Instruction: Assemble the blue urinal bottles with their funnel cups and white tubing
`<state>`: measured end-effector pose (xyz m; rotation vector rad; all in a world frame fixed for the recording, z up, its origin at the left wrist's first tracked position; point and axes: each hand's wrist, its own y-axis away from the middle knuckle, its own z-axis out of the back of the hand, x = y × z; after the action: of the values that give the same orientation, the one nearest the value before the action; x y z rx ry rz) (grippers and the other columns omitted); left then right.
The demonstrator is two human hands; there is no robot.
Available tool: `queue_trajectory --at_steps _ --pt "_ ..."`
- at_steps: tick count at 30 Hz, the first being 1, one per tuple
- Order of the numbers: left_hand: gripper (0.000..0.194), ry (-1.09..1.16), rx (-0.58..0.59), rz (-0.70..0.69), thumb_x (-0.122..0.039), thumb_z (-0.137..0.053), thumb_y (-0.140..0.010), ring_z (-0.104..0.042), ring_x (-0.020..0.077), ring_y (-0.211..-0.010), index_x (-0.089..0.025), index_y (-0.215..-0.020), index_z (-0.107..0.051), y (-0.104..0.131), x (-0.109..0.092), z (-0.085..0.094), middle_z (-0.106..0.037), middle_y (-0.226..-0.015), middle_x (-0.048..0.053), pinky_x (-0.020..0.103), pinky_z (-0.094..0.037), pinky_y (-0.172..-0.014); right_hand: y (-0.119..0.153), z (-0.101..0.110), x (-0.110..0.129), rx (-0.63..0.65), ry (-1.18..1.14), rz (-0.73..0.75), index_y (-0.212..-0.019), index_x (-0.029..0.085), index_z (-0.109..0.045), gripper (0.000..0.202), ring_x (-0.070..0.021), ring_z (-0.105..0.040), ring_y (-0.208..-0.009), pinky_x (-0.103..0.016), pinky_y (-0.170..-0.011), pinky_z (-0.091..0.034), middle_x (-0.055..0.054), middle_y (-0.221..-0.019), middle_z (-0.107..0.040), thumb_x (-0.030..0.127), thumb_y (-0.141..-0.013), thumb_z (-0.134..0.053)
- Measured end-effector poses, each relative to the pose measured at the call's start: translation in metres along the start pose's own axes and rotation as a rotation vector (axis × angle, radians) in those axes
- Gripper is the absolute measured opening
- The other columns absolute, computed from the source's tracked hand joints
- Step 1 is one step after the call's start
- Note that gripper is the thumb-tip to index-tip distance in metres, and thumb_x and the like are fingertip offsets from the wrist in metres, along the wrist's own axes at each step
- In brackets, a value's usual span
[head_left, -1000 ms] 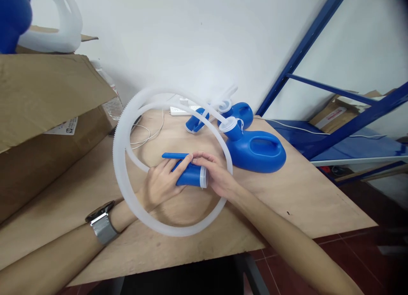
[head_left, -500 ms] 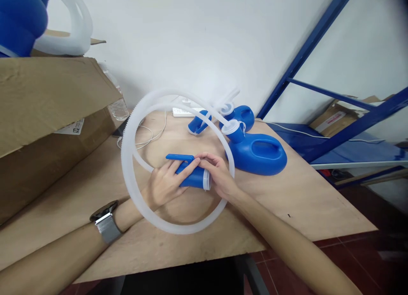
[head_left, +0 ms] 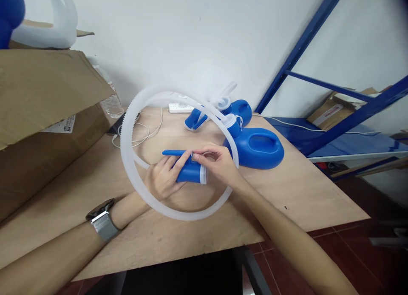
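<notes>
Left hand (head_left: 165, 176) and right hand (head_left: 218, 163) at a blue plastic cylinder with a flat strip-like handle (head_left: 189, 174), held above the bare, pale wooden tabletop (head_left: 191, 233). The left hand is curled around the cylinder, fingers passing beneath the strip. The right hand is partly closed, thumb and forefinger drawn together at the strip's base; whether they grip anything small cannot be told. A translucent plastic cap (head_left: 204, 175) covers the end facing right. A large loop of translucent ribbed plastic hose (head_left: 127, 137) runs from the neck of a rounded blue plastic jug with a moulded handle (head_left: 261, 152), passing over the left wrist and under the right; its other end is hidden behind the left hand. Likely faults: the springy loop, snagged by either forearm, could tug the jug over or twist the cylinder; a loose left grip could let the cylinder roll under the right hand's pressure; prying hard at the strip's base could make the fingertips slip.
</notes>
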<state>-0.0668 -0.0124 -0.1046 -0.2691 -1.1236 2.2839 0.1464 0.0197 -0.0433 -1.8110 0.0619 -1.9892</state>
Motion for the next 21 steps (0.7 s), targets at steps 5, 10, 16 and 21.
queue_trajectory --at_steps 5,10,16,21 --pt "0.064 -0.013 0.022 -0.024 -0.056 -0.048 -0.109 -0.074 0.0283 -0.087 -0.021 -0.163 -0.044 -0.0006 0.0011 0.0037 -0.077 -0.11 0.013 0.034 -0.056 -0.06 0.005 -0.0052 -0.0026 -0.018 -0.065 -0.055 -0.089 0.029 -0.087 0.02 -0.0248 -0.075 -0.095 -0.044 -0.091 -0.062 -0.005 -0.098 -0.081 0.045 -0.078 -0.092" --pt "0.06 -0.037 0.009 -0.041 -0.05 -0.049 -0.109 -0.074 0.0282 -0.091 -0.026 -0.163 -0.044 -0.0008 0.0014 0.0051 -0.076 -0.114 0.013 0.032 -0.054 -0.059 0.008 -0.0088 0.0005 -0.029 -0.035 0.024 -0.091 0.032 -0.088 0.011 -0.0231 -0.074 -0.097 -0.042 -0.091 -0.06 -0.004 -0.099 -0.079 0.041 -0.086 -0.086" --pt "0.063 -0.012 0.001 -0.038 -0.049 -0.055 -0.105 -0.072 0.0283 -0.09 -0.026 -0.163 -0.045 0.0035 0.0017 0.0009 -0.076 -0.112 0.013 0.032 -0.056 -0.062 0.0069 -0.0097 -0.0012 -0.012 -0.12 -0.009 -0.087 0.032 -0.087 0.016 -0.0225 -0.071 -0.094 -0.043 -0.092 -0.059 -0.003 -0.096 -0.078 0.046 -0.08 -0.09" --pt "0.061 -0.026 0.001 -0.068 -0.044 -0.057 -0.102 -0.073 0.0282 -0.087 -0.021 -0.157 -0.048 0.005 0.0028 -0.0012 -0.077 -0.108 0.013 0.031 -0.054 -0.056 0.0054 -0.0092 -0.0031 0.008 -0.115 -0.047 -0.084 0.032 -0.086 0.024 -0.0213 -0.067 -0.083 -0.043 -0.084 -0.058 -0.002 -0.085 -0.073 0.052 -0.075 -0.093"
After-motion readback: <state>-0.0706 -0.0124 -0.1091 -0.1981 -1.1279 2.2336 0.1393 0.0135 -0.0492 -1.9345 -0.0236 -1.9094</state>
